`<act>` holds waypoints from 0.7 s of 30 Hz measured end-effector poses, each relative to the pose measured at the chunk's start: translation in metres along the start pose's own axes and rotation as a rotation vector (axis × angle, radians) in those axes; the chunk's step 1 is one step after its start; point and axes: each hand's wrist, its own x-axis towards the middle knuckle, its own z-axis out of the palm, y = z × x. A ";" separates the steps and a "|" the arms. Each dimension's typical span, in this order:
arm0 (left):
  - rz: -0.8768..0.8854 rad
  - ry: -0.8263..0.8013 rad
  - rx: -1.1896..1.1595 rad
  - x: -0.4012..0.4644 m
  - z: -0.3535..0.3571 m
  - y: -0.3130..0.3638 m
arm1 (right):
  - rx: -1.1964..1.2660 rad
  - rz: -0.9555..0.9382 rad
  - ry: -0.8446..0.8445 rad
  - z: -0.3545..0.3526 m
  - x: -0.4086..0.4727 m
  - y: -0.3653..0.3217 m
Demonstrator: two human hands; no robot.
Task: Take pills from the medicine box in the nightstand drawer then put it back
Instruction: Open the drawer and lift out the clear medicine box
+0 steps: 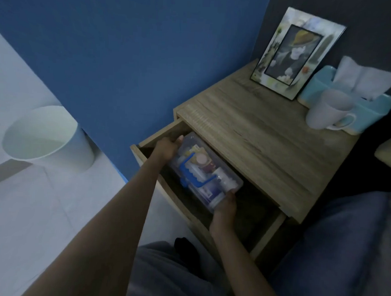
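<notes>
A clear plastic medicine box [206, 170] with a blue handle on its lid sits inside the open drawer [269, 234] of a wooden nightstand [257, 136]. Bottles and packets show through the lid. My left hand [168, 147] grips the box's far left end. My right hand [225, 206] grips its near right end. The box's underside and the drawer floor are dark and mostly hidden.
On the nightstand top stand a picture frame [297, 60], a white mug [329, 110] and a light blue tissue box [351, 95]. A white waste bin [48, 136] stands on the floor to the left, against the blue wall. Dark bedding [333, 241] lies at the right.
</notes>
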 end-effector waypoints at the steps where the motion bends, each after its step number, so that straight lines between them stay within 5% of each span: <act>1: 0.034 0.016 0.014 -0.004 -0.004 0.003 | -0.012 -0.006 -0.013 0.001 -0.006 -0.002; 14: 0.187 0.155 -0.033 -0.057 -0.071 0.050 | 0.018 0.002 -0.126 0.020 -0.065 -0.061; 21: 0.162 0.241 0.158 -0.062 -0.087 0.117 | -0.049 0.050 -0.147 0.028 -0.067 -0.128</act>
